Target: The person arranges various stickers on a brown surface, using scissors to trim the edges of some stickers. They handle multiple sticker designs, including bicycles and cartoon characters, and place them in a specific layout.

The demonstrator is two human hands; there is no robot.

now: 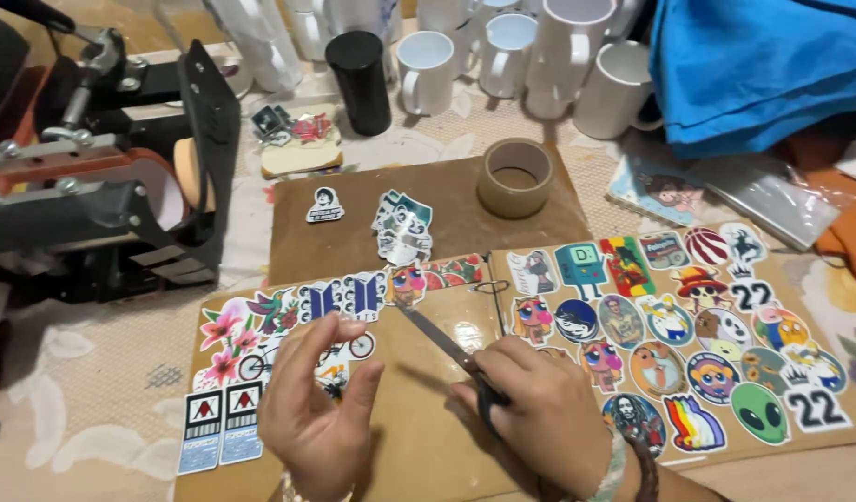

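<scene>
Fingers point(340, 358) of my left hand point(312, 409) are curling together around something very small; I cannot tell what they are pinching, perhaps a little cut-out. My right hand point(539, 414) is closing around the black handles of the scissors point(447, 349), and the blades are pointing toward 11 o'clock, over the brown cardboard sheet point(419, 409) on the counter point(93, 390).

Many stickers are already lying cut out: a dense group point(679, 325) at 3 o'clock from my right hand, and a smaller group with flowers and bicycles point(251, 339) at 10 o'clock from my left hand. A few more point(405, 228) are sitting at 12 o'clock on a second brown board, near the roll of tape point(514, 177). So I am judging that most of the cutting is done and the small piece is what is being trimmed now. White mugs point(502, 56) are standing far at 12 o'clock, and a mug press point(93, 177) at 9 o'clock.
</scene>
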